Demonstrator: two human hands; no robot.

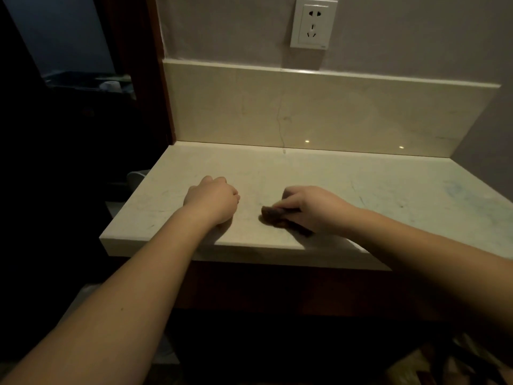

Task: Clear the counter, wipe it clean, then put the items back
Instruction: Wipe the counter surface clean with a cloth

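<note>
Grip, right hand (311,209): fingers curled over a dark cloth (277,216), pinching and pressing it flat on the pale stone counter (361,184); the cloth's free end pokes out on the thumb side, its far part hidden under my palm. Grip, left hand (213,200): fingers folded under into a loose fist, holding nothing that I can see, knuckles resting on the counter just left of the cloth, with a bare strip of stone between the two. Surface around the grip: no items stand on it; faint grey scuffs run to either side, and a bluish smear (460,195) lies well right of the cloth, toward the corner. Behind the grip: a stone backsplash (333,107) with a hairline crack, and above it a white wall socket (313,23). Left of the resting fist the counter ends at a dark doorway; what sits there is too dim to name. Step in hand, as I judge it: the wipe, the clearing being done since the top is bare. Progress: roughly midway; putting items back is not begun. Next move calls for: firm downward pressure, the cloth swept rightward across the scuffs to the bluish smear, then back along the backsplash edge, left fist bracing me while I reach. The removed items are out of view.
</note>
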